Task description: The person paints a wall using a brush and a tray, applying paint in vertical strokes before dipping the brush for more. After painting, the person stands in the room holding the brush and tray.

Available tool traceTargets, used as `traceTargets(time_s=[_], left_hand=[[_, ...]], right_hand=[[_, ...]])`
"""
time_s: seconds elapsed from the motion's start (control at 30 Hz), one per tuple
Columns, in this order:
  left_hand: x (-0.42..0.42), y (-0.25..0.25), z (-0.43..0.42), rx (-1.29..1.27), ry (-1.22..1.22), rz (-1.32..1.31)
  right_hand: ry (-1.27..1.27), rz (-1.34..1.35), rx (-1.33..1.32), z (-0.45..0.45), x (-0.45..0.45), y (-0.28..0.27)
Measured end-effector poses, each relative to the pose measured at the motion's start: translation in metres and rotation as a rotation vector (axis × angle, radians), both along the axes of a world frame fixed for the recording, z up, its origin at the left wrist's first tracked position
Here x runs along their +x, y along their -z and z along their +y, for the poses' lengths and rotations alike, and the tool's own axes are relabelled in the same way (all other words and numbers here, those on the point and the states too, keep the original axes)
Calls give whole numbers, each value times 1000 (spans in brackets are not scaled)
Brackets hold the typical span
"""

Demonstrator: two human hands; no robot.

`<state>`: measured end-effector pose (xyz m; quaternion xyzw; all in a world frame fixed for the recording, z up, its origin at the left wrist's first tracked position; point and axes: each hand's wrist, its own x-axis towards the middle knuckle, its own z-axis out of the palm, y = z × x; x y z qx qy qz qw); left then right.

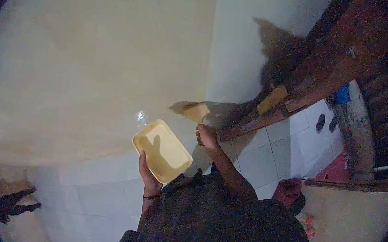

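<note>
My left hand [148, 175] grips a pale yellow rectangular tub [166, 149] by its near left side, the thumb over the rim. The tub is tilted with its hollow side towards me, and a shadow falls across its inside. To the right of the tub, my right hand [207, 136] is closed round the lower end of a flat, pale yellow, blade-like tool [197, 112]; its exact kind is unclear. This tool is up against or close to the wall [115, 56]; whether they touch cannot be made out.
A brown wooden door frame [321, 77] runs along the right. Beyond it lie white floor tiles [304, 128], dark slippers [320, 122] and a blue object [342, 94]. Pale tiles [96, 196] extend at lower left, near a dark, unclear shape [10, 201]. Shadows cross the wall.
</note>
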<state>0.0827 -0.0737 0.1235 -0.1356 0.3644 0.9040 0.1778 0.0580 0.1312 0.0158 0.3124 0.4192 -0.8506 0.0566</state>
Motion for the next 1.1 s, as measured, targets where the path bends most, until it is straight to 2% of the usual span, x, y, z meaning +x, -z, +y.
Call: traceTargets(time_s=[0.1, 0.17, 0.27, 0.4, 0.47, 0.57, 0.67, 0.83, 1.1], left_hand=[[-4, -2, 3, 21, -6, 1], [0, -21, 21, 69, -2, -8], [2, -27, 22, 26, 2, 7], [3, -27, 21, 35, 24, 37], [1, -23, 20, 7, 38, 36], [1, -16, 17, 76, 62, 20], [0, -16, 18, 150, 73, 24], [2, -26, 21, 80, -8, 16], [-2, -29, 27, 99, -38, 12]], right_hand=[[52, 40, 125, -5, 4, -36], [88, 45, 223, 10, 11, -92], [52, 140, 153, 13, 25, -162], [22, 206, 216, 16, 29, -234], [52, 357, 348, 18, 24, -267], [82, 541, 391, 21, 12, -326], [89, 686, 440, 22, -11, -362], [50, 788, 467, 30, -39, -351], [24, 563, 497, 43, -29, -230]])
